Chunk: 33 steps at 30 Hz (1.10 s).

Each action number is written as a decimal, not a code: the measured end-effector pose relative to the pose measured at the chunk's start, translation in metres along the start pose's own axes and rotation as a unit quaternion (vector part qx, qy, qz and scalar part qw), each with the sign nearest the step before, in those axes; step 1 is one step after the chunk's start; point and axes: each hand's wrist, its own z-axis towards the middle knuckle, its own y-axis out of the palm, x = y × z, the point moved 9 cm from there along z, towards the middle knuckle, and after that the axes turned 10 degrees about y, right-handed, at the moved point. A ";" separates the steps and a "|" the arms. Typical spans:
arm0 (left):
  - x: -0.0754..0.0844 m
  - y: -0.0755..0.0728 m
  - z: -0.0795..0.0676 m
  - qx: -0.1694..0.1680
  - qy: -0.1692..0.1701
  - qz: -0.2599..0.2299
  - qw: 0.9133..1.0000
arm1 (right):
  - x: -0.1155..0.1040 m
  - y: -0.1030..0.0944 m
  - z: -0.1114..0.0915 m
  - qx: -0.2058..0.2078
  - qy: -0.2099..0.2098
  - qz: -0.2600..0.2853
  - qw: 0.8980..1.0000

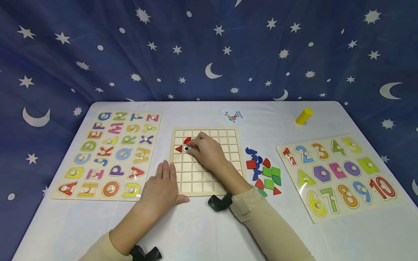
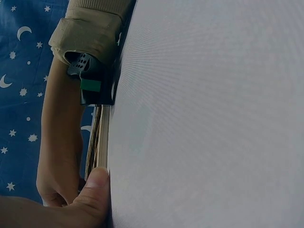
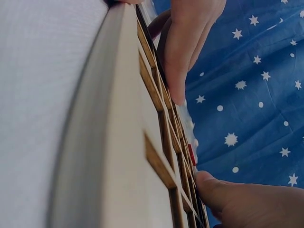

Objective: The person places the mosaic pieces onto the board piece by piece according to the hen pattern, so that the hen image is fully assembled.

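Note:
A wooden grid board (image 1: 192,186) lies mid-table. On its upper left sit a red quarter-round piece (image 1: 187,140) and a red triangle (image 1: 179,149). Between them, in a neighbouring cell, is a white piece with a black dot (image 1: 186,148). My right hand (image 1: 209,152) reaches over the board and pinches this white piece with thumb and fingertips, which partly cover it. My left hand (image 1: 161,185) rests at the board's left edge, fingers straight and thumb along the near edge. In the right wrist view the board's rim (image 3: 116,118) fills the foreground, with my right hand (image 3: 251,202) low at right.
Right of the board lie loose pieces: blue half-rounds (image 1: 255,176), green squares (image 1: 269,184), a red square (image 1: 251,164). A pattern card (image 1: 233,115) and yellow cylinder (image 1: 304,116) stand farther back. A letter puzzle (image 1: 107,159) flanks the left, a number puzzle (image 1: 339,181) the right.

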 end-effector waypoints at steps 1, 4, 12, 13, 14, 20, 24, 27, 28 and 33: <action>0.000 0.000 0.000 0.001 0.000 0.000 1.000 | 0.000 0.000 0.000 0.000 0.001 0.002 1.000; 0.000 -0.001 0.000 0.002 0.001 0.003 1.000 | -0.001 -0.002 -0.001 -0.002 0.005 0.008 1.000; 0.000 -0.001 -0.001 0.002 0.000 0.004 1.000 | 0.001 -0.011 0.001 -0.018 0.024 0.023 0.999; 0.000 -0.001 -0.001 0.003 0.000 0.004 1.000 | 0.002 -0.013 0.001 -0.022 0.028 0.028 0.999; 0.000 -0.001 -0.001 0.002 0.000 0.003 1.000 | 0.004 -0.015 0.002 -0.028 0.032 0.034 0.998; 0.001 0.001 -0.001 -0.001 0.003 -0.003 1.000 | 0.021 -0.028 0.005 -0.077 0.030 0.058 0.995; 0.002 0.002 -0.001 -0.002 0.003 -0.010 1.000 | 0.047 -0.041 0.004 -0.110 0.031 0.069 0.991; 0.002 0.001 -0.001 -0.004 0.002 -0.014 1.000 | 0.074 -0.055 0.001 -0.129 0.050 0.078 0.987; 0.002 0.001 -0.001 -0.004 0.001 -0.014 1.000 | 0.084 -0.061 0.000 -0.135 0.060 0.080 0.986; 0.001 0.001 -0.003 -0.009 -0.001 -0.016 1.000 | 0.139 -0.084 -0.013 -0.164 0.135 0.064 0.975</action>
